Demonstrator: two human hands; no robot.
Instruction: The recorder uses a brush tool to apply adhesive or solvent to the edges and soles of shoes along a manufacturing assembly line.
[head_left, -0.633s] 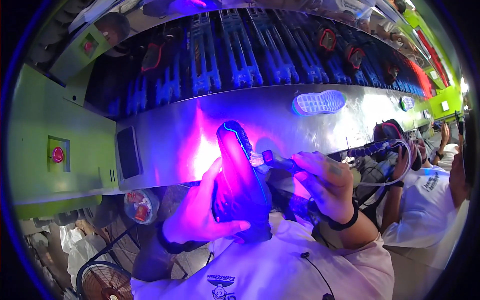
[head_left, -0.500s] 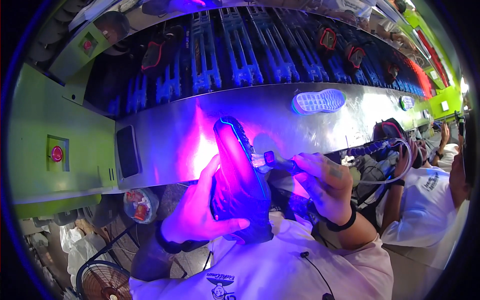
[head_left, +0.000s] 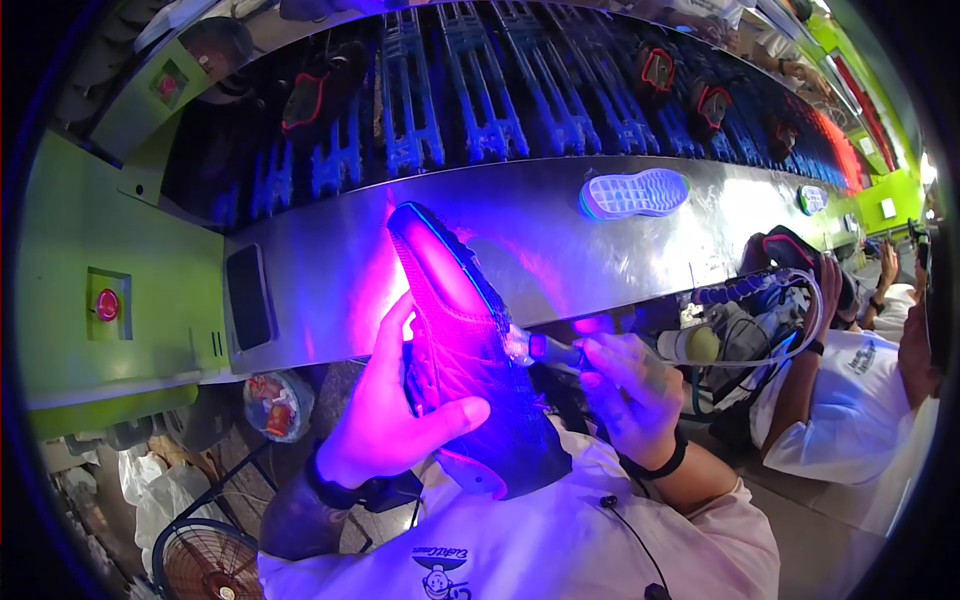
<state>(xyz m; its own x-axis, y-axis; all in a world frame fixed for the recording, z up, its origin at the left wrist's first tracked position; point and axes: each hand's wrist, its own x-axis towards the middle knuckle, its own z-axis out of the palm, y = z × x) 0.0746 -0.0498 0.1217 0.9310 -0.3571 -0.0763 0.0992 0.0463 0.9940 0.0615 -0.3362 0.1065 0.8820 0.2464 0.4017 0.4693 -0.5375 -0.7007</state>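
Observation:
A dark shoe upper (head_left: 480,410), lit pink and blue, slants in front of my chest with its toe pointing away. My left hand (head_left: 385,430) is closed around its left side, thumb lying across it. In my right hand (head_left: 640,390), fingers wrapped around the handle, is a brush (head_left: 555,350) with a dark handle. Its pale bristles touch the upper's right edge, about midway along. A pale shoe sole (head_left: 635,194), tread side up, lies apart on the metal bench (head_left: 520,235) beyond. The fingertips behind the upper are partly hidden.
A conveyor of dark slats (head_left: 490,90) carries several dark shoe uppers behind the bench. At left are a phone-like black slab (head_left: 250,297), a green panel with a red button (head_left: 107,305), a lined bin (head_left: 279,408) and a fan (head_left: 208,565). A co-worker (head_left: 835,400) sits at right.
The shoe upper has tilted, its toe swinging left and away. My right hand and the brush have moved slightly nearer me, lower along the upper's edge. My left hand still grips the upper.

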